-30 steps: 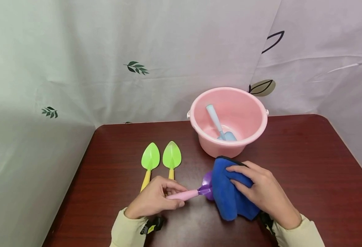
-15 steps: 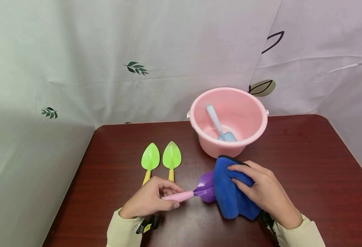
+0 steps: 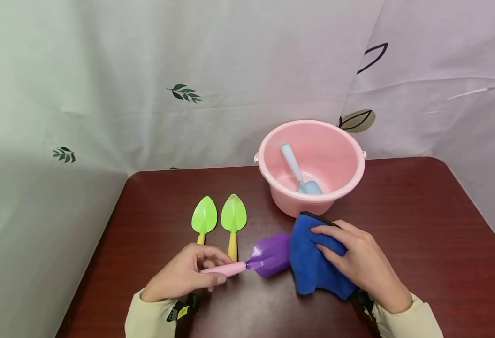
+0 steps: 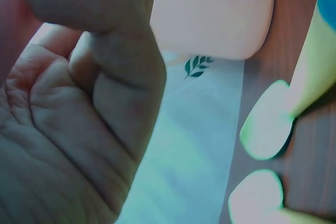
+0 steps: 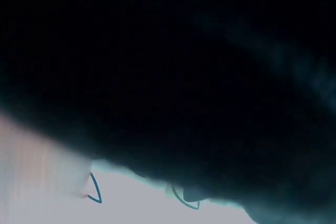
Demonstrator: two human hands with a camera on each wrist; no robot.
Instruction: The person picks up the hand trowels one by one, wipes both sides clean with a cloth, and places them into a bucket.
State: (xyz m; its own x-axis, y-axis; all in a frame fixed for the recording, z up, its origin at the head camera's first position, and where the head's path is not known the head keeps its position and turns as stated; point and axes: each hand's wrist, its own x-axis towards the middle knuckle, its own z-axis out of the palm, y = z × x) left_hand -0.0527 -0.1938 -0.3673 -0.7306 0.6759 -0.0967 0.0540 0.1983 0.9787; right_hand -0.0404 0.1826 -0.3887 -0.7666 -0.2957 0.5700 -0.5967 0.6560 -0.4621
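Two green trowels (image 3: 218, 218) lie side by side at left, blades far, handles partly behind the left hand (image 3: 184, 277). Its fingers pinch the pink handle of the purple scoop (image 3: 268, 256), which lies near centre on the table (image 3: 420, 225). Scoop tip touches the blue cloth (image 3: 310, 263), gripped by the right hand (image 3: 359, 263) with curled fingers. Just beyond stands the pink bucket (image 3: 340, 188) holding a blue trowel (image 3: 300, 171).

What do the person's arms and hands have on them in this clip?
Both hands are bare: left hand, right hand. Pale yellow long sleeves cover both forearms. A dark strap with a yellow tag sits at the left wrist, a dark strap at the right.
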